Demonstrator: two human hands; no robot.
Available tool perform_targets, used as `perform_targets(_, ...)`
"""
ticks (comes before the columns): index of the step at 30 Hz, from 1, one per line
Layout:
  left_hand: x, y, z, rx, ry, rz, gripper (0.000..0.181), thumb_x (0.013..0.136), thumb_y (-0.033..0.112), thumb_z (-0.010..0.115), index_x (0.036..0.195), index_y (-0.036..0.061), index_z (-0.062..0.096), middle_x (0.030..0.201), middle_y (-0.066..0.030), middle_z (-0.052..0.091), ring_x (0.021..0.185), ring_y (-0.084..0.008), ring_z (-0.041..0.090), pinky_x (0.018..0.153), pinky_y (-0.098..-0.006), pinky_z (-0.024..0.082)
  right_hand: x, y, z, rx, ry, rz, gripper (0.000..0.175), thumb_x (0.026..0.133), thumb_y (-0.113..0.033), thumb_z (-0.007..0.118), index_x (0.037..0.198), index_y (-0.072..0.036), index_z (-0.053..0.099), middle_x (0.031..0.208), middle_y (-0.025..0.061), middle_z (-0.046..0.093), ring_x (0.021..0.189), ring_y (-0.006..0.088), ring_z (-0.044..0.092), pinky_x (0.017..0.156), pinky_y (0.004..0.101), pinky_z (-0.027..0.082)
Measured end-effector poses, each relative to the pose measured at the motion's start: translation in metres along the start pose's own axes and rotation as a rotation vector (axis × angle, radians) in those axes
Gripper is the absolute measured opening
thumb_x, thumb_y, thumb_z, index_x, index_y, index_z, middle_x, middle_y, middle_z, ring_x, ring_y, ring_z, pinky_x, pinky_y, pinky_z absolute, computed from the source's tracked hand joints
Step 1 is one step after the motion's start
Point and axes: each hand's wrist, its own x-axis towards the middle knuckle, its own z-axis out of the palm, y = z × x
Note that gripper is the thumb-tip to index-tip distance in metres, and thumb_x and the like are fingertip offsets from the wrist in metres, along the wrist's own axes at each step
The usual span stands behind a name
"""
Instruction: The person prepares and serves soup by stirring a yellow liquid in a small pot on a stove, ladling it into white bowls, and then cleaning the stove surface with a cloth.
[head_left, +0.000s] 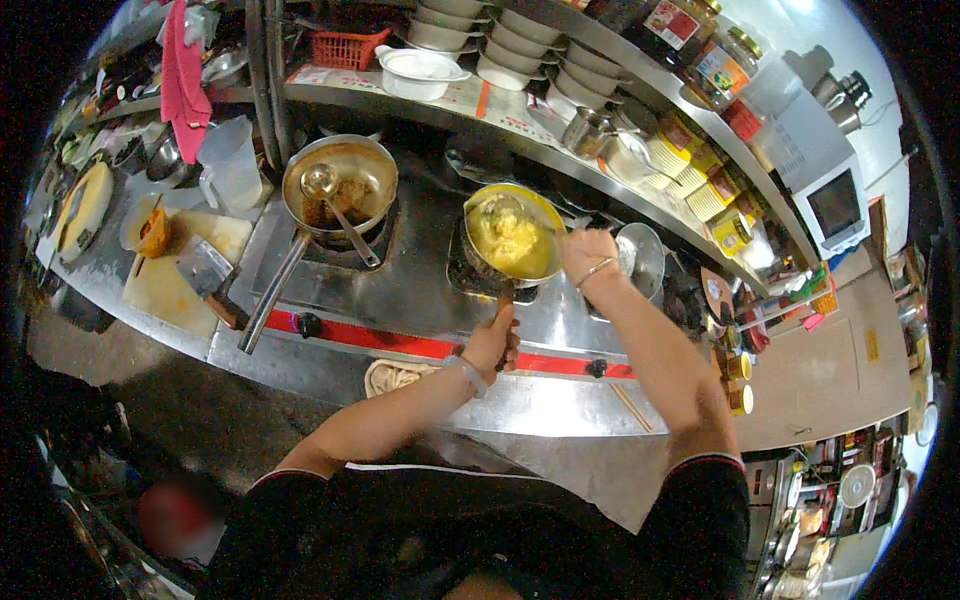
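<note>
My left hand (491, 341) grips the dark handle of a saucepan (559, 217) that sits over the middle burner of a steel stove. Inside it is yellow liquid with a pale yellow, fluffy mass, egg-like in look (511, 234). At the pan's right rim, my right hand (591, 255) is closed around the handle of a utensil, mostly hidden by the fist. A rounded metal ladle bowl (510, 204) shows at the far side of the mixture; it appears to belong to that utensil. Just beyond my right wrist lies a metal bowl or pan (645, 255).
Left of me, a wok (341, 150) holds a ladle (349, 225); its long handle juts past the stove edge. A cleaver (204, 266) lies on a cutting board (176, 292). Chopsticks (631, 407) and a folded cloth (397, 376) rest along the front edge. Stacked bowls (517, 45) line the shelf.
</note>
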Motion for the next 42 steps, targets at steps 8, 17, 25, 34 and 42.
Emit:
perform_targets(8, 0.003, 0.004, 0.006, -0.029, 0.024, -0.021, 0.039, 0.086, 0.044, 0.050, 0.092, 0.0054, 0.044, 0.057, -0.0025, 0.040, 0.039, -0.0122, 0.037, 0.033, -0.0267, 0.028, -0.036, 0.058, 0.003, 0.460, -0.141, 0.047, 0.025, 0.078, -0.027, 0.048, 0.091, -0.019, 0.068, 0.095, 0.0104, 0.064, 0.083, 0.0326, 0.062, 0.080, 0.0387, 0.048)
perform_targets(17, 0.001, 0.002, 0.002, 0.072, -0.045, -0.009, 0.047, 0.086, 0.052, 0.046, 0.092, 0.0056, 0.050, 0.062, -0.0006, 0.043, 0.043, -0.0115, 0.040, 0.036, -0.0270, 0.032, 0.000, 0.028, 0.019, 0.096, -0.070, 0.088, 0.024, 0.079, -0.029, 0.049, 0.091, -0.016, 0.067, 0.091, 0.0093, 0.065, 0.085, 0.0296, 0.062, 0.075, 0.0408, 0.049)
perform_targets(25, 0.001, 0.007, -0.003, 0.133, 0.025, 0.025, 0.047, 0.087, 0.052, 0.043, 0.090, 0.0062, 0.051, 0.059, 0.0003, 0.043, 0.043, -0.0105, 0.040, 0.037, -0.0265, 0.032, -0.032, 0.011, -0.024, -0.040, 0.194, -0.135, 0.022, 0.083, -0.020, 0.048, 0.098, -0.017, 0.064, 0.085, 0.0120, 0.065, 0.076, 0.0285, 0.063, 0.067, 0.0403, 0.050)
perform_targets(34, 0.000, 0.000, 0.006, 0.048, 0.016, 0.017, 0.039, 0.088, 0.043, 0.047, 0.093, 0.0038, 0.044, 0.057, -0.0023, 0.039, 0.041, -0.0118, 0.037, 0.035, -0.0272, 0.028, -0.015, -0.002, 0.052, 0.579, 0.034, 0.130, 0.028, 0.082, -0.036, 0.050, 0.090, -0.016, 0.068, 0.086, 0.0135, 0.065, 0.080, 0.0289, 0.063, 0.072, 0.0379, 0.050)
perform_targets(42, 0.003, -0.005, 0.011, 0.002, 0.104, 0.042, 0.038, 0.087, 0.042, 0.049, 0.091, 0.0049, 0.046, 0.056, -0.0015, 0.041, 0.040, -0.0116, 0.037, 0.033, -0.0269, 0.028, -0.017, 0.002, 0.006, 0.041, 0.011, 0.074, 0.022, 0.081, -0.018, 0.047, 0.084, -0.008, 0.067, 0.087, 0.0146, 0.065, 0.082, 0.0271, 0.064, 0.069, 0.0369, 0.051)
